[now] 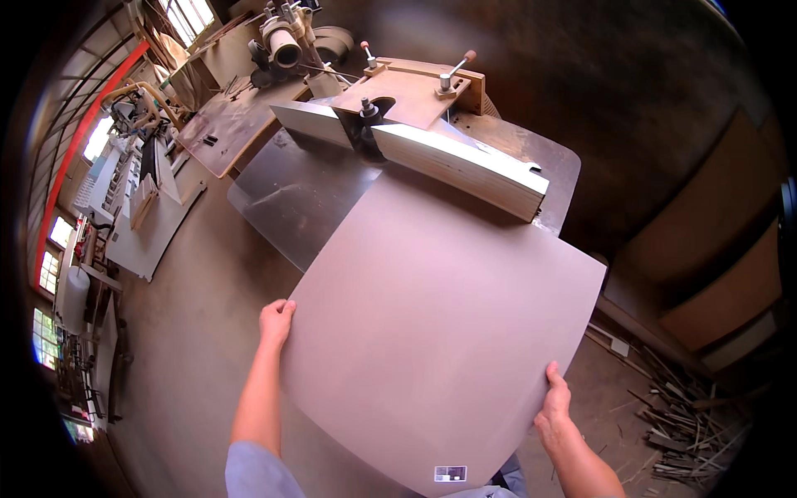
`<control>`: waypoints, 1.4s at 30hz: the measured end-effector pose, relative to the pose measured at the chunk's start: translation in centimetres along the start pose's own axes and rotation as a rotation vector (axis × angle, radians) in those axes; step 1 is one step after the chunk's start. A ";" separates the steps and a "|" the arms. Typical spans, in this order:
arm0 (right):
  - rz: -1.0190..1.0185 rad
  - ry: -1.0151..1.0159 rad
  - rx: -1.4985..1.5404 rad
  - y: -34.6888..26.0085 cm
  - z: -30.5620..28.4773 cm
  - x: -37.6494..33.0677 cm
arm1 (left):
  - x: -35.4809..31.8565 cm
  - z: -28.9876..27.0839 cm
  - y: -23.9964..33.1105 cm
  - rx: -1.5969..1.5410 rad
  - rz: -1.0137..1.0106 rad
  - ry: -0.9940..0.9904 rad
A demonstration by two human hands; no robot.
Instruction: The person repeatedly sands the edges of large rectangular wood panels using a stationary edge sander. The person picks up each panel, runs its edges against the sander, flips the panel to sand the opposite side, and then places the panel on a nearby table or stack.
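In the head view, a broad, greyish-pink panel (440, 324) stretches from the person's body up onto a machine's metal table (290, 199). Its far edge runs right along a pale wooden fence (461, 170); whether the two actually touch, I can't tell. The near part juts out past the table, with a small label (450, 474) close to the nearest edge.

The left hand (276, 322) has the panel by its left edge, fingers curled in close and the thumb up against the rim. Across from it, the right hand (554, 407) grips the right edge, thumb showing along the side (the other fingers are mostly tucked out of sight, so I can't tell how tightly they're bent).

Behind the fence's left end stands a dark spindle (367, 109), near a brown board with two clamp levers. Wood offcuts (689, 423) litter the floor at the right.
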State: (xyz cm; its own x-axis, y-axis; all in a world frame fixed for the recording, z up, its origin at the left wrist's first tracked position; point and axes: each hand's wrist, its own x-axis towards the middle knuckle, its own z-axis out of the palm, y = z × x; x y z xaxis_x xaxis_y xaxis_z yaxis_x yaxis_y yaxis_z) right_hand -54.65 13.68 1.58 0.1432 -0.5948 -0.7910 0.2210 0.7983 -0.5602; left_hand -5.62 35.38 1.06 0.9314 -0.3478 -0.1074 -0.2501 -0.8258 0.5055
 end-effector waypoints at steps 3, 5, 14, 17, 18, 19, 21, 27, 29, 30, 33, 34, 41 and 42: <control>0.061 -0.032 0.045 -0.8 0.5 -1.0 | -0.4 1.2 2.5 0.397 0.191 0.153; 0.037 -0.097 -0.049 0.4 -1.8 0.5 | -1.4 4.3 6.7 0.451 0.297 0.101; -1.401 -0.259 -1.108 -10.6 -3.0 1.6 | -3.0 15.4 26.2 0.425 0.319 -0.076; -1.404 -0.463 -1.421 -12.0 -0.6 4.7 | -1.3 16.3 28.0 0.402 0.305 -0.064; -1.408 -0.473 -1.490 -12.3 0.1 5.4 | -0.7 16.6 28.3 0.404 0.301 -0.069; -1.411 -0.481 -1.559 -12.6 0.8 6.1 | -0.1 16.9 28.7 0.394 0.303 -0.067; -1.398 -0.489 -1.651 -12.8 1.9 7.1 | 1.0 17.1 29.5 0.380 0.310 -0.072; -1.324 -0.536 -1.775 -13.1 2.1 7.8 | 3.6 17.9 31.2 0.431 0.311 -0.008; -1.304 -0.547 -1.794 -13.4 3.3 6.9 | 5.0 18.0 31.7 0.450 0.300 -0.004; -1.307 -0.549 -1.784 -13.4 3.5 7.0 | 5.6 18.2 31.8 0.460 0.294 -0.006; -1.321 -0.555 -1.753 -13.4 4.0 7.4 | 7.0 18.4 31.8 0.441 0.292 0.007; -1.316 -0.550 -1.759 -13.4 4.2 7.5 | 7.2 18.5 31.9 0.448 0.294 0.000; -1.272 -0.553 -1.750 -12.9 7.2 8.1 | 9.7 17.8 31.0 0.432 0.301 0.024; -1.265 -0.549 -1.747 -12.8 7.5 8.2 | 9.9 17.6 30.9 0.430 0.300 0.016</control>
State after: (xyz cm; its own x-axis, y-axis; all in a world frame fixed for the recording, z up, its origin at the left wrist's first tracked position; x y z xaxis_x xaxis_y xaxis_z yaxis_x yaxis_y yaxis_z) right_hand -49.05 -2.10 4.15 0.9052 -0.4250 -0.0002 -0.3868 -0.8237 -0.4146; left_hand -8.83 -1.41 0.57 0.8052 -0.5930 0.0029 -0.5893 -0.7998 0.1143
